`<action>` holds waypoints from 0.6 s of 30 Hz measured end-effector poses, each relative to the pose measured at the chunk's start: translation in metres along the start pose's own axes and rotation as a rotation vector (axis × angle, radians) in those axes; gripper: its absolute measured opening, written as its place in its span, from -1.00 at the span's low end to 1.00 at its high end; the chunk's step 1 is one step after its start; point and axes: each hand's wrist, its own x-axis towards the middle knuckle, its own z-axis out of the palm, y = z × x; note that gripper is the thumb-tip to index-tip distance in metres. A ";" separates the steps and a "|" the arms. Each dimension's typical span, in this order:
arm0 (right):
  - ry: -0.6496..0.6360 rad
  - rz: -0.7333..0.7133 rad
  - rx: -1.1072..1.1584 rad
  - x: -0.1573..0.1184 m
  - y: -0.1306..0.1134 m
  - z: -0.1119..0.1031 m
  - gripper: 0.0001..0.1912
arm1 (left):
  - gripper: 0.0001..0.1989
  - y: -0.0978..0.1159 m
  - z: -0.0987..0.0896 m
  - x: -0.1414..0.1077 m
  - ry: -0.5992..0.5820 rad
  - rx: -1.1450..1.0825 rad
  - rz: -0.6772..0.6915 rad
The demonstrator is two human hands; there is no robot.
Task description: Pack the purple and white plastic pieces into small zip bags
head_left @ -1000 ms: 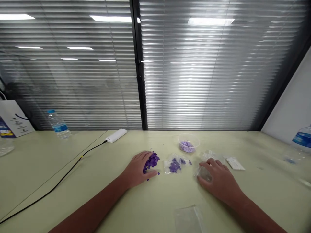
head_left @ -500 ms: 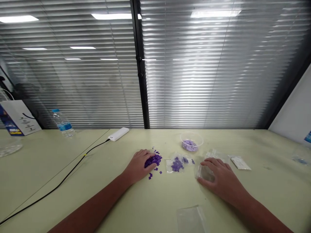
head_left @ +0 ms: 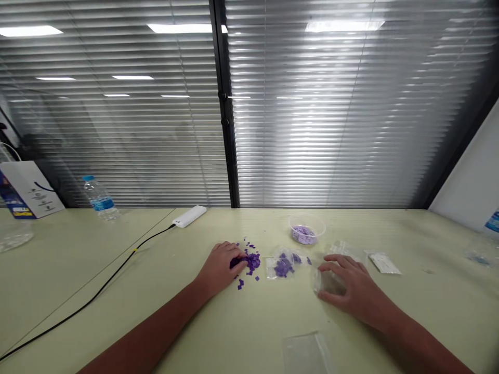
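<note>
A pale counter [head_left: 230, 332] is backed by slatted blinds [head_left: 296, 130]. Just below the frame's centre, purple pieces [head_left: 253, 261] are heaped; a portion is clasped in the curled fingers of the left hand [head_left: 220, 267]. At lower right, a clear bag [head_left: 329, 283] is flanked by the parted fingers of the right hand [head_left: 353, 288]; whether it is gripped cannot be told. Between the hands, a packet [head_left: 284, 267] is laid. Above it in frame, a round tub [head_left: 304, 235] is placed.
</note>
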 end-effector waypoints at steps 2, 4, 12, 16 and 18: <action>0.021 -0.040 0.008 0.000 -0.001 -0.001 -0.57 | -0.85 0.000 -0.001 0.000 0.000 0.006 0.001; 0.046 -0.090 0.030 0.000 -0.003 -0.002 -0.61 | -0.85 0.001 -0.002 0.000 0.003 0.005 0.001; 0.126 -0.225 0.404 0.009 -0.028 -0.007 -0.74 | -0.81 -0.001 -0.007 0.000 0.066 -0.065 -0.086; 0.199 -0.276 0.442 0.029 -0.065 -0.001 -0.70 | -0.74 0.006 -0.013 -0.002 0.169 -0.244 -0.170; 0.233 -0.314 0.437 0.042 -0.087 0.010 -0.66 | -0.76 0.013 -0.017 -0.004 0.217 -0.368 -0.179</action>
